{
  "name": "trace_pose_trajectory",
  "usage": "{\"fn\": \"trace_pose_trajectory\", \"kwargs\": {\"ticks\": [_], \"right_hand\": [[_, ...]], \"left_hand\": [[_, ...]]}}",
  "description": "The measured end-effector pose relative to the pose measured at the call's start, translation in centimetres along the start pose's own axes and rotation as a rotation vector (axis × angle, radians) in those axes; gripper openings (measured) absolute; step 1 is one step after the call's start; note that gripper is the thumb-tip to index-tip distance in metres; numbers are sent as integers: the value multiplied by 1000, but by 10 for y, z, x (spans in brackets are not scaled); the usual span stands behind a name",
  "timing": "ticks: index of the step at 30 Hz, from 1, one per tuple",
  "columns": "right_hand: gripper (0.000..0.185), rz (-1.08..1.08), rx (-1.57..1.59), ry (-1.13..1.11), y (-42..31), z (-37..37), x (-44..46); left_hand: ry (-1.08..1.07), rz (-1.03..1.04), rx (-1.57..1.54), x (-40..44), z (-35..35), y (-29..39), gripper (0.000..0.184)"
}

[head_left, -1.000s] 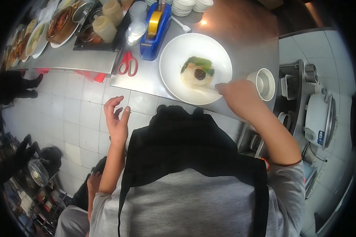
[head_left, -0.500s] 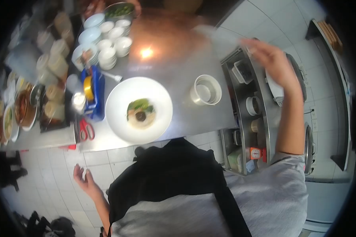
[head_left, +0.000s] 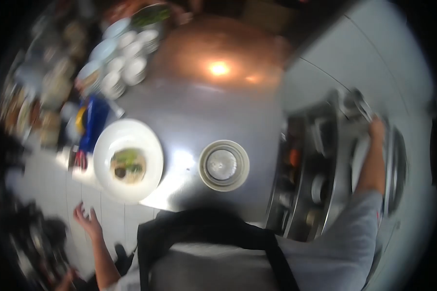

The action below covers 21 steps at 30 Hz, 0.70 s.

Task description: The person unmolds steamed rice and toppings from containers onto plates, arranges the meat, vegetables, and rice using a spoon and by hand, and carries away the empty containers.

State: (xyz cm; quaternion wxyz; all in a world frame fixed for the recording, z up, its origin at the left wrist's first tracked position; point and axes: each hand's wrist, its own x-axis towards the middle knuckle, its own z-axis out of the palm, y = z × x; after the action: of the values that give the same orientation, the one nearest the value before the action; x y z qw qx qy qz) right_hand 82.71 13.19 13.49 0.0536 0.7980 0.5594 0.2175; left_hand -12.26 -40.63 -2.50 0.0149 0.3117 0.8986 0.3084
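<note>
On the steel table a wide white bowl (head_left: 153, 174) holds greens and a dark round piece in a pale base. To its right stands an empty-looking round metal pot (head_left: 245, 167) with a pale rim. My right hand (head_left: 377, 130) is stretched over the side counter, its fingers closed at the end of a shiny metal utensil (head_left: 363, 104); blur hides the utensil's exact kind. My left hand (head_left: 88, 222) hangs below the table edge near the bowl, fingers apart and curled a little, with nothing in it.
White small bowls (head_left: 133, 70) stand stacked at the back left, beside a blue holder (head_left: 96, 121) with yellow tape. Red-handled scissors (head_left: 81, 161) lie near the left edge. Shelving (head_left: 301, 184) is at the right. Another person's hand (head_left: 182, 18) is at the far edge.
My right hand, raised and open before, has reached across to the side counter and closed at a metal utensil. The view has shifted, putting the bowl and pot lower and further left.
</note>
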Motion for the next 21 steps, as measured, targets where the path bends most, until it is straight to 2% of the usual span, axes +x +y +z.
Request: {"fn": "trace_pose_trajectory", "kwargs": {"ticks": [1, 2, 4, 5, 6, 7, 9, 10, 12, 14, 16, 19, 21], "right_hand": [[31, -117, -260, -15, 41, 61, 52], [29, -132, -193, 11, 40, 64, 60], [26, -378, -416, 35, 75, 119, 118], [27, -403, -515, -22, 76, 135, 134], [34, -272, -330, -105, 57, 127, 131], [37, -313, -405, -193, 38, 120, 129], [38, -255, -262, -223, 23, 133, 130], [37, -404, -214, -209, 32, 132, 127], [34, -306, -236, -197, 6, 101, 103], [32, -162, -401, -179, -21, 89, 102], [29, -349, -610, -119, 7, 114, 145], [29, -593, -624, 296, -14, 51, 137], [31, -439, -327, 462, -41, 4, 122]], "left_hand": [[28, -38, -1, -12, -5, -1, 49], [63, -87, 76, -23, -12, 5, 50], [121, -90, 168, -36, -20, 1, 53], [116, -187, 207, -39, -24, 24, 53], [131, -173, 242, -41, -26, 29, 54], [139, -149, 283, -39, -26, 32, 54], [141, -118, 336, -27, -26, 46, 55], [138, -114, 344, -20, -23, 54, 55], [123, -33, 381, -5, -19, 69, 56], [122, 44, 342, 10, -15, 69, 57], [130, 5, 336, 26, -17, 75, 57], [178, -16, 292, 51, -32, 54, 57], [213, -17, 280, 65, -46, 34, 56]]}}
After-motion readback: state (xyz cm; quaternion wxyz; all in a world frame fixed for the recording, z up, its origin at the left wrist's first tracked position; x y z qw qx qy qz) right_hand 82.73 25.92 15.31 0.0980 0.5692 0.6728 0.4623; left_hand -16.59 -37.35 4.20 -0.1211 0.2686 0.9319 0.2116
